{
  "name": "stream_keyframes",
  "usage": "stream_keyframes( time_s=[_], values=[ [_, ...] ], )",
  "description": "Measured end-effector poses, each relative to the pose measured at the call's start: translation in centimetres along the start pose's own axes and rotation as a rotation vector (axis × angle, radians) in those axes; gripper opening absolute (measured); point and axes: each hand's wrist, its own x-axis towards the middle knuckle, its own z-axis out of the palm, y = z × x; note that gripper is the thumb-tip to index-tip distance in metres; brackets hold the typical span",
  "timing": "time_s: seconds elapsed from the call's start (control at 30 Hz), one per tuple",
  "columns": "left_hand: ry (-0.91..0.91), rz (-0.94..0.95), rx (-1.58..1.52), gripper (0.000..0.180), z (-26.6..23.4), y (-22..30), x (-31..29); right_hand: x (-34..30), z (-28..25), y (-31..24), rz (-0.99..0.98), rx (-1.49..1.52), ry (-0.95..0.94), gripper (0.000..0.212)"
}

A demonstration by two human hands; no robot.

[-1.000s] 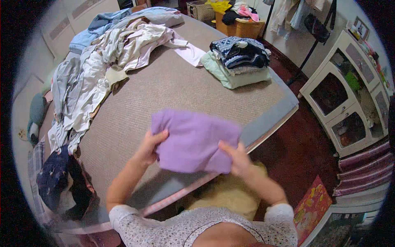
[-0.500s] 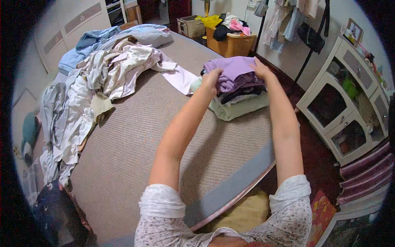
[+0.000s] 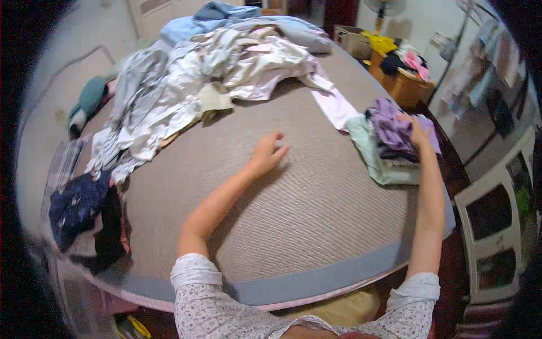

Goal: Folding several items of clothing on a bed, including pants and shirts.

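Note:
My left hand (image 3: 269, 156) hovers over the bare woven mat (image 3: 316, 209) on the bed, fingers apart and holding nothing. At the right edge of the bed, my right hand (image 3: 418, 134) is on a crumpled purple garment (image 3: 390, 127), its fingers bent into the cloth. The purple garment tops a stack: dark clothing (image 3: 395, 153) shows beneath it, and a pale green folded cloth (image 3: 375, 164) lies at the bottom. A pale pink sleeve (image 3: 336, 110) stretches from the big heap to the stack's left side.
A long heap of white and grey clothes (image 3: 248, 62) spans the far left of the bed, with blue bedding (image 3: 197, 25) behind. Dark clothes (image 3: 82, 209) lie at the near left corner. Past the right edge stand a laundry-topped wooden box (image 3: 395, 85) and a white cabinet (image 3: 491, 220).
My left hand has let go of the purple garment and moved left over the mat. My right hand remains at the garment, which is now more bunched. The view has swung left.

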Motion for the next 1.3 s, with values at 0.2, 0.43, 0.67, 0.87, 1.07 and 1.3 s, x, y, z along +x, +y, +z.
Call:
stream_keyframes(
  time_s=[0.2, 0.43, 0.67, 0.87, 1.07, 1.3],
  values=[
    [-0.035, -0.080, 0.128, 0.025, -1.7, -2.3, -1.9, 3.3, -1.8, 3.2, -0.450, 0.282, 0.081, 0.042],
    [0.113, -0.221, -0.093, 0.022, -1.1, -5.1, -3.2, -11.9, -6.3, -11.3, -0.258, 1.240, 0.930, 0.038],
    [0.551, -0.704, -1.780, 0.058, -3.4, -14.7, 1.8, -22.1, 6.6, -19.6, -0.479, 0.042, 0.050, 0.044],
    [0.980, -0.969, -1.410, 0.053, -3.8, -15.2, 7.5, -21.3, 6.2, -20.1, -0.392, 0.269, -0.048, 0.046],
    [1.102, -1.215, -0.919, 0.022, -3.1, -18.0, 9.1, -21.2, 6.7, -20.2, -0.405, 0.334, -0.059, 0.043],
    [0.890, -0.984, -0.097, 0.024, -2.7, -13.4, 7.1, -20.1, 7.2, -19.7, -0.408, 0.369, 0.052, 0.041]
  ],
)
